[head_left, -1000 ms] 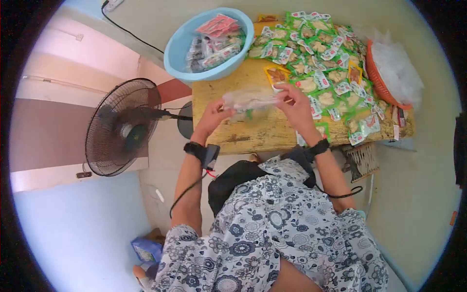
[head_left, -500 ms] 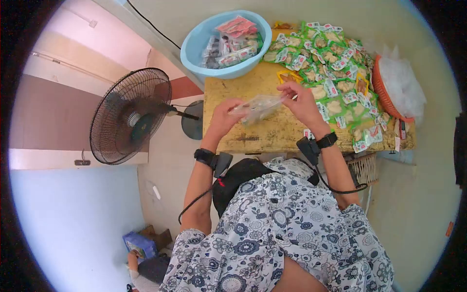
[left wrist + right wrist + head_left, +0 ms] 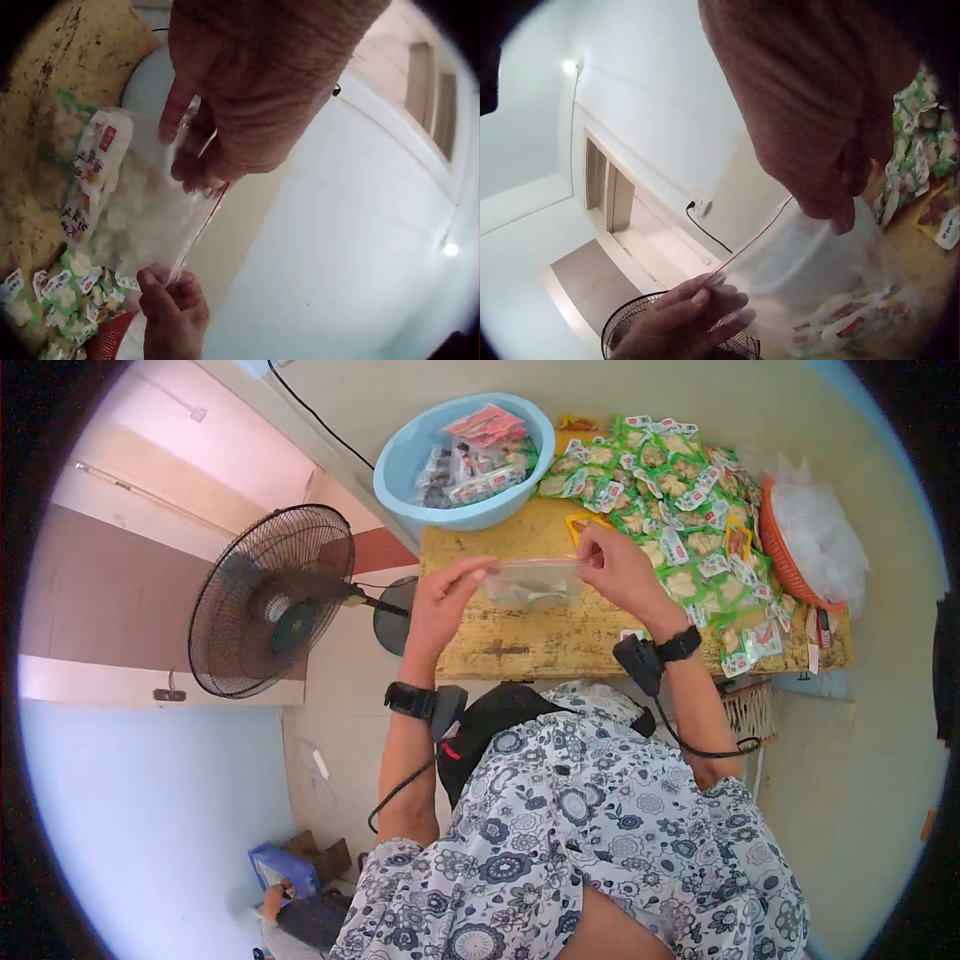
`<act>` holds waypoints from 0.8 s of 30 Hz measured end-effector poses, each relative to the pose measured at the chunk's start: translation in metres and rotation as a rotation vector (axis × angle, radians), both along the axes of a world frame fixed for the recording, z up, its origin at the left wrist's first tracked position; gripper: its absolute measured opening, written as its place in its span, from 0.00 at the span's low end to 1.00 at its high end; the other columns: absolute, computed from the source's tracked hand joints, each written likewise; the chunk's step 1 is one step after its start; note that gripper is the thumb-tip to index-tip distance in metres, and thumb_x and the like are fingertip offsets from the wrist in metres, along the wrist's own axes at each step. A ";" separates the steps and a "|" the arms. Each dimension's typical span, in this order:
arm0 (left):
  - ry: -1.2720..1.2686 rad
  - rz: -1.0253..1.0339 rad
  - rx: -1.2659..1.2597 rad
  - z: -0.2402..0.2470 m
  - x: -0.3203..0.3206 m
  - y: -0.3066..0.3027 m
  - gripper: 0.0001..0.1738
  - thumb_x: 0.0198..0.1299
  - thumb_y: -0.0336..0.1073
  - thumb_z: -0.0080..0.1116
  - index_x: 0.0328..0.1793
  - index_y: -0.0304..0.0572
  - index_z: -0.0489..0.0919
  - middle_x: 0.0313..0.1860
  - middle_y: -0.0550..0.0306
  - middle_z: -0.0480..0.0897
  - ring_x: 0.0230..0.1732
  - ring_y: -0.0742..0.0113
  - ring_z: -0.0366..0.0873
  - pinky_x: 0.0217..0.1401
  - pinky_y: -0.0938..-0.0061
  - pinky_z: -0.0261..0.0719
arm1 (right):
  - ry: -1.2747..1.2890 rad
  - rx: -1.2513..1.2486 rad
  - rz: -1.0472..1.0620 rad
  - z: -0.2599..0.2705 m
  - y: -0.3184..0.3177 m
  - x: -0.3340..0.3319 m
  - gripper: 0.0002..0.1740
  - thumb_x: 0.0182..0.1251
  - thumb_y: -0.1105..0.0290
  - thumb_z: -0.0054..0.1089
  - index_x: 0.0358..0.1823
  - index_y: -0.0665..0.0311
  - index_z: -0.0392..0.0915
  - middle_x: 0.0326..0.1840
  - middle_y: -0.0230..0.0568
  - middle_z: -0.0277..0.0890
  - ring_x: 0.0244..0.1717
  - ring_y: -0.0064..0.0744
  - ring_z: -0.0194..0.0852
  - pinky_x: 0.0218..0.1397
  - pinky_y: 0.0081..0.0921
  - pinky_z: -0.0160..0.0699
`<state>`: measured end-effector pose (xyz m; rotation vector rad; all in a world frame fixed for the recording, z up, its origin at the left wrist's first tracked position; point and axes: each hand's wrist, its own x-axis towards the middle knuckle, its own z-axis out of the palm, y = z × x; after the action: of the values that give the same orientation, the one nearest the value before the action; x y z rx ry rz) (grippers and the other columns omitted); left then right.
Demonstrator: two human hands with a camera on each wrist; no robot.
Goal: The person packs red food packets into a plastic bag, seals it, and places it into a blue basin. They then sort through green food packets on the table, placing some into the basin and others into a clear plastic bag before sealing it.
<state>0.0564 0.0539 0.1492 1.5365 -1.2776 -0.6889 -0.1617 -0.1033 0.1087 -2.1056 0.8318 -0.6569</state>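
A clear zip bag (image 3: 535, 588) with a red line along its top edge hangs over the table between both hands. My left hand (image 3: 445, 600) pinches one top corner with thumb and fingers. At the other end of that edge, my right hand (image 3: 620, 572) pinches the opposite corner. The wrist views show white-and-green food packets (image 3: 96, 169) lying inside the bag, with red and dark print on them. In the right wrist view the red-lined edge (image 3: 754, 238) runs straight from hand to hand.
A yellow worn wooden table (image 3: 480, 650) bears a heap of green packets (image 3: 690, 490) at right. A blue basin (image 3: 395, 500) of filled bags stands back left. An orange basket (image 3: 785, 550) holds clear plastic bags. Left of the table stands a black fan (image 3: 270, 600).
The bag, earlier slack and blurred between the hands, now hangs down with its top edge pulled straight. Both hands keep hold of its corners. The head view has shifted slightly.
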 end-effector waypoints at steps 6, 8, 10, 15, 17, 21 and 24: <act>0.145 0.025 0.041 -0.032 0.010 0.002 0.13 0.66 0.30 0.57 0.54 0.35 0.82 0.48 0.56 0.86 0.52 0.70 0.81 0.61 0.74 0.75 | 0.131 -0.097 -0.007 -0.016 -0.005 0.001 0.07 0.55 0.67 0.60 0.33 0.61 0.76 0.31 0.45 0.77 0.39 0.47 0.78 0.41 0.39 0.76; 0.136 0.032 0.022 -0.028 0.007 0.005 0.13 0.66 0.30 0.57 0.54 0.34 0.83 0.48 0.55 0.86 0.52 0.70 0.82 0.61 0.74 0.76 | 0.135 -0.168 0.007 -0.016 0.001 -0.006 0.09 0.55 0.65 0.62 0.33 0.61 0.77 0.31 0.45 0.77 0.38 0.48 0.78 0.41 0.40 0.76; 0.127 0.034 0.012 -0.026 0.007 0.006 0.13 0.66 0.29 0.57 0.54 0.34 0.82 0.48 0.55 0.86 0.52 0.69 0.82 0.60 0.74 0.76 | 0.040 -0.331 0.025 -0.018 -0.003 -0.011 0.11 0.55 0.62 0.64 0.32 0.61 0.77 0.30 0.44 0.77 0.37 0.49 0.78 0.41 0.41 0.76; 0.126 0.032 -0.002 -0.028 0.008 0.005 0.14 0.65 0.29 0.58 0.55 0.34 0.82 0.49 0.54 0.86 0.51 0.68 0.82 0.60 0.73 0.77 | -0.121 0.097 0.089 -0.027 -0.012 -0.010 0.10 0.56 0.64 0.69 0.32 0.61 0.80 0.29 0.35 0.77 0.33 0.31 0.76 0.38 0.29 0.75; 0.180 0.046 -0.002 -0.030 0.009 0.005 0.14 0.65 0.30 0.59 0.56 0.34 0.81 0.49 0.54 0.86 0.51 0.68 0.82 0.60 0.73 0.77 | -0.250 0.245 0.087 -0.032 -0.012 -0.012 0.08 0.59 0.66 0.69 0.32 0.62 0.81 0.30 0.29 0.77 0.33 0.22 0.73 0.39 0.22 0.72; 0.222 0.021 -0.016 -0.039 0.010 0.005 0.15 0.65 0.30 0.59 0.56 0.33 0.81 0.49 0.53 0.86 0.51 0.68 0.83 0.60 0.73 0.77 | -0.330 0.363 0.108 -0.036 -0.004 -0.013 0.06 0.64 0.69 0.67 0.35 0.64 0.81 0.30 0.23 0.76 0.34 0.13 0.70 0.41 0.16 0.69; 0.148 0.061 0.018 -0.036 0.007 0.004 0.15 0.65 0.30 0.59 0.56 0.33 0.81 0.48 0.52 0.86 0.51 0.67 0.83 0.60 0.73 0.77 | -0.363 0.423 0.033 -0.042 -0.004 -0.014 0.07 0.65 0.68 0.67 0.37 0.64 0.82 0.31 0.24 0.76 0.35 0.13 0.70 0.41 0.15 0.69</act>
<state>0.0636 0.0576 0.1133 1.5040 -1.1131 -0.7619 -0.1755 -0.1069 0.0665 -1.5583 0.6606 -0.7435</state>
